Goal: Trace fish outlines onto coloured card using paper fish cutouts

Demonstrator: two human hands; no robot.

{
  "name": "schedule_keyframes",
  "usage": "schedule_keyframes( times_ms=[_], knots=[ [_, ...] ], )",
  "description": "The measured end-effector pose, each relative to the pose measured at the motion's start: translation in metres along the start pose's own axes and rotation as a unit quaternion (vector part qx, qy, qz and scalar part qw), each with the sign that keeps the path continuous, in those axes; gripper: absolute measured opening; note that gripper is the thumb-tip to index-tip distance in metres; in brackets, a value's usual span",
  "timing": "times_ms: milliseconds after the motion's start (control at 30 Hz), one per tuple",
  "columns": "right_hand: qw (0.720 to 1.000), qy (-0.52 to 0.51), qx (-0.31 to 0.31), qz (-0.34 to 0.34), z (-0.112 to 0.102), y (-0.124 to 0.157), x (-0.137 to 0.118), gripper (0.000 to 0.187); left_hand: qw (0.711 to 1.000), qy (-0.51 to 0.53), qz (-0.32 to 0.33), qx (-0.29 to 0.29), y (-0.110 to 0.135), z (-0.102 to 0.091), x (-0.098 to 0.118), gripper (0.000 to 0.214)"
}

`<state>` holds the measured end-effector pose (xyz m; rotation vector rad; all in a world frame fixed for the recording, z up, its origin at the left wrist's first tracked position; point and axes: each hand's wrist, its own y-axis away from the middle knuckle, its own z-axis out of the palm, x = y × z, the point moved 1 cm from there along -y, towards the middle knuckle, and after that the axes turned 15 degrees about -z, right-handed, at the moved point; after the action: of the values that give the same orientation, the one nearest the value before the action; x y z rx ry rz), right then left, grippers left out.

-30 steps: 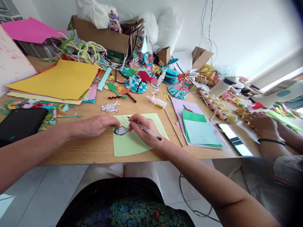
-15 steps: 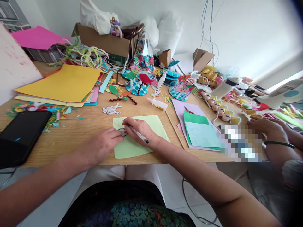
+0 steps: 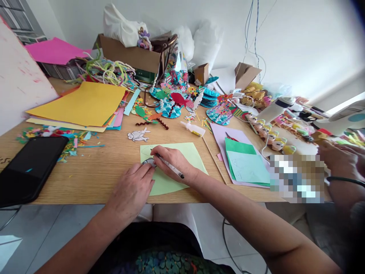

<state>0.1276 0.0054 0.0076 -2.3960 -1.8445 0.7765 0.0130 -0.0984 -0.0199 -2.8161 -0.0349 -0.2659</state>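
Note:
My right hand (image 3: 173, 161) grips a pen (image 3: 171, 166) with a clear barrel and dark end, its tip over a light green sheet of paper (image 3: 182, 186). A small white fish cutout (image 3: 148, 162) with dark outlines lies on that sheet, partly covered by my hands. My left hand (image 3: 134, 186) lies flat with its fingers stretched out, the fingertips on the cutout and the sheet's left edge. A faint fish outline is drawn near the sheet's upper left corner. Just beyond, another white paper cutout (image 3: 138, 134) rests on the table.
A black phone (image 3: 31, 167) and coloured paper sheets (image 3: 76, 102) are at left. A glue bottle (image 3: 193, 128) and thin wooden stick (image 3: 213, 160) lie beyond my right hand, near green papers (image 3: 248, 167). A co-worker's hands (image 3: 339, 156) are at far right. Craft pieces crowd the back.
My left hand has moved in and settled flat beside my right hand on the cutout. The view has shifted slightly; the right hand keeps its hold on the pen. The co-worker's hands have moved.

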Motion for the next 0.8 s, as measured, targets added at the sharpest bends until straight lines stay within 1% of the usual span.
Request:
schedule_keyframes(
  times_ms=[133, 200, 233, 300, 367, 433, 533, 633, 800],
  knots=[
    [1.000, -0.021, -0.009, -0.012, -0.007, -0.001, -0.002, 0.015, 1.000, -0.005, -0.008, -0.008, 0.003, 0.000, 0.001, 0.026],
    [0.998, -0.065, -0.001, 0.001, -0.010, -0.004, -0.001, 0.012, 1.000, -0.012, -0.009, -0.006, 0.005, -0.001, 0.001, 0.026],
    [0.994, -0.103, 0.007, 0.018, -0.011, -0.005, -0.001, 0.010, 1.000, -0.016, -0.008, -0.005, 0.005, -0.002, 0.001, 0.026],
    [0.977, -0.203, 0.029, 0.055, -0.011, -0.008, 0.001, 0.005, 1.000, -0.026, -0.007, 0.000, 0.005, -0.003, 0.002, 0.026],
    [0.952, -0.293, 0.045, 0.074, -0.008, -0.012, 0.002, 0.004, 0.999, -0.035, -0.007, 0.001, 0.005, -0.003, 0.002, 0.027],
    [0.938, -0.335, 0.052, 0.076, -0.003, -0.016, 0.004, 0.005, 0.999, -0.042, -0.009, -0.001, 0.005, -0.002, 0.002, 0.029],
    [0.938, -0.338, 0.050, 0.064, 0.001, -0.020, 0.006, 0.004, 0.999, -0.045, -0.011, 0.001, 0.005, -0.002, 0.003, 0.031],
    [0.941, -0.333, 0.031, 0.055, 0.004, -0.021, 0.009, 0.005, 0.999, -0.046, -0.024, 0.010, 0.006, -0.002, 0.005, 0.030],
    [0.940, -0.331, 0.024, 0.074, 0.006, -0.023, 0.011, 0.007, 0.999, -0.031, -0.027, 0.022, 0.008, 0.000, 0.005, 0.030]
  ],
)
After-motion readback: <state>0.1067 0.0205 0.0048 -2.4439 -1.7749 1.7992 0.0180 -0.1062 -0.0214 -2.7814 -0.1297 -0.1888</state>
